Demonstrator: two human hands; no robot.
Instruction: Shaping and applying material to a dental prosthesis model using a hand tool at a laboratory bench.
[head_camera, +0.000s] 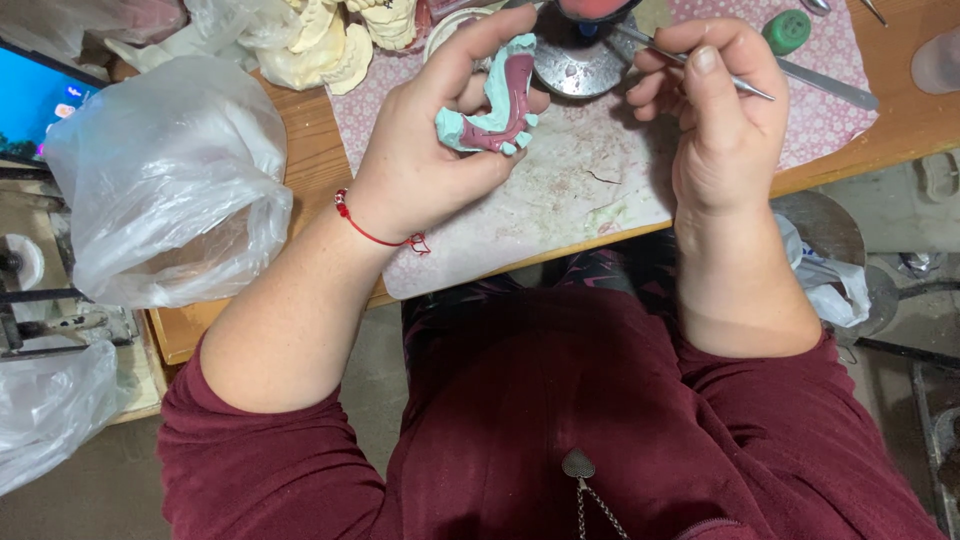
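Broadly, a clear bag fills the left of the frame beside a worn mat on the table. Upper centre, the left hand wraps curled fingers around a teal cast bearing pink wax; it looks stiff, light and brittle, best cradled by its base. Upper right, the right hand pinches 1 thin metal tool.

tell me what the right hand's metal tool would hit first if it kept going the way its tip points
Probably the round metal dish: the thin tool in the right hand points up-left toward it, though depth is unclear.
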